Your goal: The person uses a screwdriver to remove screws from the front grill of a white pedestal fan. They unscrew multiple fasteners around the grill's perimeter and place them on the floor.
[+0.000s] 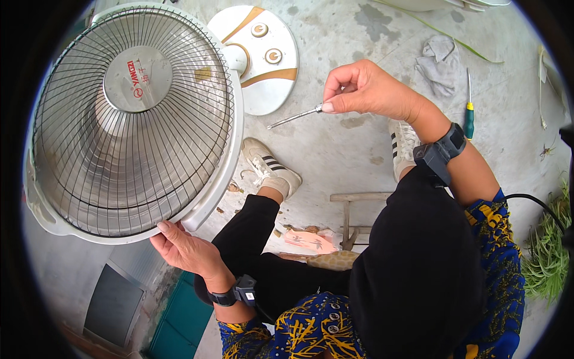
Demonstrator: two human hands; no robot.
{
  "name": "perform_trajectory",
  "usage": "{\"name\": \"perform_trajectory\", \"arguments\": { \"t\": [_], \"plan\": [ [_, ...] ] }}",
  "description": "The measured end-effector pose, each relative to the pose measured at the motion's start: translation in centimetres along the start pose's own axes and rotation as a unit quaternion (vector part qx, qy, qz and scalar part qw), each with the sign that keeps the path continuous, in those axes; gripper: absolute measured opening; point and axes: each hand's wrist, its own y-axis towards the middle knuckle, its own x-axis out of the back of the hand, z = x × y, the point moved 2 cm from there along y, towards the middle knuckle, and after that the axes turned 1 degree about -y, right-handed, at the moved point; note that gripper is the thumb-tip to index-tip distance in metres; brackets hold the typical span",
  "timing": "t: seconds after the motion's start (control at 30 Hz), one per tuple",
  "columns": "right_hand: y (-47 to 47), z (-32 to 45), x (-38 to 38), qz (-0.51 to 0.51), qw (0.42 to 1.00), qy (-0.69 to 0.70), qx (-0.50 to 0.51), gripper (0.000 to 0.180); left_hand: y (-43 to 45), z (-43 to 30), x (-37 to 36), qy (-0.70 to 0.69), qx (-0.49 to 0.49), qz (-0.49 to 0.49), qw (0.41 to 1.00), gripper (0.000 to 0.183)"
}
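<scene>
A round dish-shaped electric heater (235,148) with a wire guard (148,175) and a silvery reflector fills the left of the head view. Its disc-shaped white and gold base (267,96) carries two knobs and lies beyond it. My left hand (190,251) grips the heater's lower rim, its fingers partly hidden behind it. In my right hand (358,87), thumb and fingers pinch a slim metal screwdriver shaft (293,119). The shaft's tip points down and left, above the floor and apart from the heater.
A green and yellow-handled screwdriver (469,119) lies on the concrete floor (332,152) at right, near a grey rag (438,65). Below are a wooden stool frame (346,215) and a pink printed sheet (309,241). Green plants (547,260) grow at the right edge.
</scene>
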Motion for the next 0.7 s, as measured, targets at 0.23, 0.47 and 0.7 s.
{"name": "perform_trajectory", "arguments": {
  "t": [0.23, 0.47, 0.7],
  "plan": [
    [0.3, 2.3, -2.5, 0.046, 0.995, 0.054, 0.067, 0.015, 2.9, -0.9, -0.6, 0.085, -0.095, -0.050, 0.991, 0.034],
    [3.0, 8.3, -3.4, 0.055, 0.985, -0.025, 0.163, 0.025, 9.2, -3.5, -0.8, 0.075, -0.046, -0.078, 0.993, 0.037],
    [5.1, 9.9, -5.9, -0.033, 0.983, 0.021, 0.181, 0.016, 10.9, -6.2, -2.4, 0.103, -0.037, -0.055, 0.992, 0.036]
  ]
}}
